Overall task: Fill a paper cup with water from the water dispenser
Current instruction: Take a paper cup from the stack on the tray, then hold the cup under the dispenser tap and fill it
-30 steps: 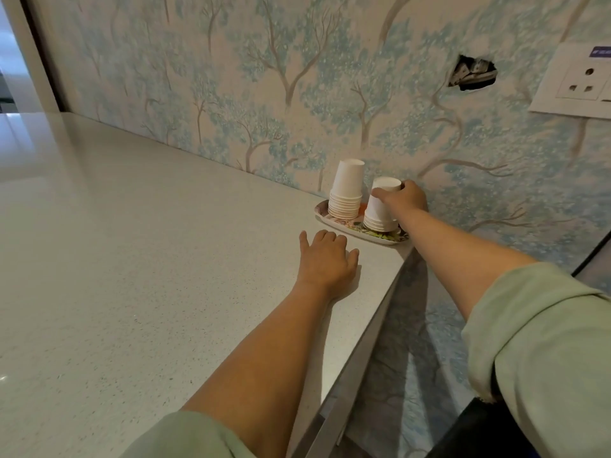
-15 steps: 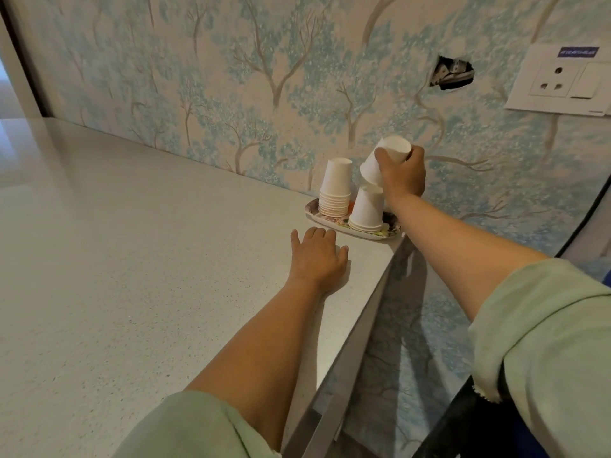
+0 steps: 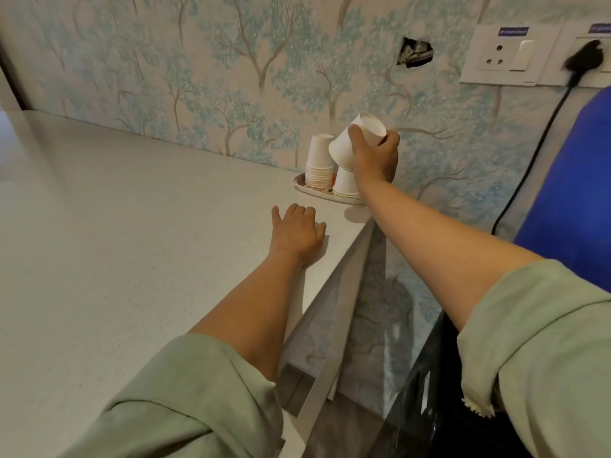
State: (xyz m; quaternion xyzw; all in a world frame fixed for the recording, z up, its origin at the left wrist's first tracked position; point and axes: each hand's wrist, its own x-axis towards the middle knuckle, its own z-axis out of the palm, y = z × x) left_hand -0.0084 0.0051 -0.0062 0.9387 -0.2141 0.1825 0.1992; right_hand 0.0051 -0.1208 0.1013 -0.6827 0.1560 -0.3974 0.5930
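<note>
Resting flat near the tabletop (image 3: 115, 242) edge, left hand (image 3: 296, 233) lies palm down, fingers spread, holding nothing. Beyond it, right hand (image 3: 375, 158) is raised, fingers wrapped around a white paper cup (image 3: 355, 138), tilted, base pointing up and right, above the right-hand cup stack (image 3: 345, 186). Farther back: patterned tray (image 3: 317, 192) bearing both inverted stacks, left stack (image 3: 319, 161) untouched, against tree-print wallpaper (image 3: 231, 61); blue dispenser bottle (image 3: 575, 180) at right.

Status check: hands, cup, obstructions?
Right hand grips one paper cup, tilted, clear of stacks. Left hand flat on counter. Path clear.
</note>
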